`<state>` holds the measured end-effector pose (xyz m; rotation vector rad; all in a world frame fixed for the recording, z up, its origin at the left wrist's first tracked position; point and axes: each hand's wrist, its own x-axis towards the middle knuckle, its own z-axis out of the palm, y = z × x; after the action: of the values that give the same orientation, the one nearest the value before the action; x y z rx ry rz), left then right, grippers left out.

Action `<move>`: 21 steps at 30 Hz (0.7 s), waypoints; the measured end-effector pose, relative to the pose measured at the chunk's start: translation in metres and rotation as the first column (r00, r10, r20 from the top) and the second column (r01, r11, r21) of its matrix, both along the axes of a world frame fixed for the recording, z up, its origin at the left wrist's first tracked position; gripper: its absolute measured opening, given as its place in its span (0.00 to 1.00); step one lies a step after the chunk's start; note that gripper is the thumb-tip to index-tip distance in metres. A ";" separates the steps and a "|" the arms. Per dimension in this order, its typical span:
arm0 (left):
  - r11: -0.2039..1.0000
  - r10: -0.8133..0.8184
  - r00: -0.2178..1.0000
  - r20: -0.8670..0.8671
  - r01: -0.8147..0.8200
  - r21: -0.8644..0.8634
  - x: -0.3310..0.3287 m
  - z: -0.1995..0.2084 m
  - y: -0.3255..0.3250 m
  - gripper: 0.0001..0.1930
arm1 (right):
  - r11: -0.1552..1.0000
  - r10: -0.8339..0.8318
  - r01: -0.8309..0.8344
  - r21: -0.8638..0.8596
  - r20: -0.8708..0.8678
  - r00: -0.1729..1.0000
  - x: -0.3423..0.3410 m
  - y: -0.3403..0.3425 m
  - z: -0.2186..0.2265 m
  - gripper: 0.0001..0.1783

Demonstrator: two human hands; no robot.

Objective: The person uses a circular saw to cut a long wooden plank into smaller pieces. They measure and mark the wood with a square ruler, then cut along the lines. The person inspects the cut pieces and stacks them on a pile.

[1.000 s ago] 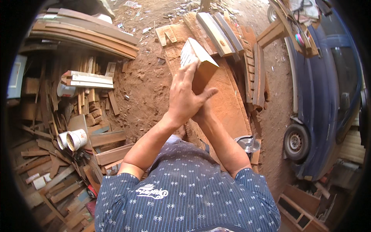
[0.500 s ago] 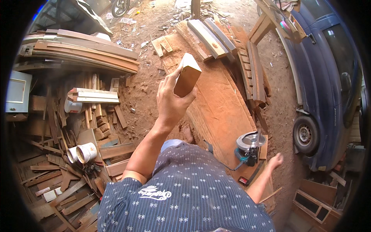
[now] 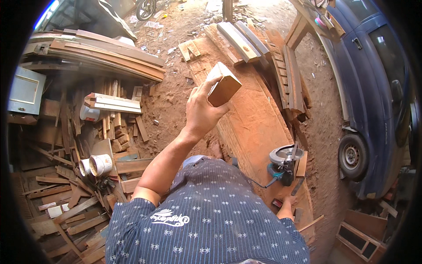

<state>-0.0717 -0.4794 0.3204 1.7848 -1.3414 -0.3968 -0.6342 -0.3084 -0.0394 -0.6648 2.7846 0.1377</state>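
My left hand [image 3: 202, 108] is raised over the sawdust-covered plank bench [image 3: 257, 119]. Its fingers and thumb are wrapped round a short wooden block [image 3: 224, 90], tilted with one end towards the upper right. My right hand [image 3: 289, 202] is low over the right side of the bench, beside a small red and black object [image 3: 277, 203] whose kind I cannot make out. Its fingers are too small and indistinct to show whether they hold anything. A circular saw [image 3: 285, 165] with a teal and black body rests on the bench just beyond that hand, next to a narrow wood piece [image 3: 301, 164].
Thick beams [image 3: 239, 42] lie across the bench's far end. Scrap wood [image 3: 66, 193] and two white buckets [image 3: 101, 164] fill the left side, below stacked boards [image 3: 105, 53]. A blue vehicle [image 3: 373, 110] stands at the right. The saw's cord [image 3: 259, 184] runs towards me.
My right hand has come from beyond the bench's right edge in to the small red and black object. My left hand still holds the block, now slightly further right in view.
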 end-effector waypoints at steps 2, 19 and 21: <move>1.000 0.001 1.000 0.018 0.000 -0.008 -0.003 -0.002 0.002 0.34 | 0.987 0.095 -0.111 0.114 0.142 0.985 -0.011 0.009 0.004 0.30; 0.992 0.067 0.997 0.029 -0.064 -0.113 0.003 -0.002 -0.014 0.36 | 0.369 0.643 0.114 -0.922 0.342 0.686 0.052 -0.164 0.307 0.12; 0.992 0.071 0.996 0.063 -0.064 -0.107 0.001 0.005 -0.018 0.36 | 0.395 0.751 0.035 -0.918 0.345 0.564 0.116 -0.188 0.354 0.11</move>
<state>-0.0706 -0.4975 0.3250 1.7639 -1.3197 -0.2282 -0.5181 -0.4964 0.3143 -1.2629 1.5965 -1.2831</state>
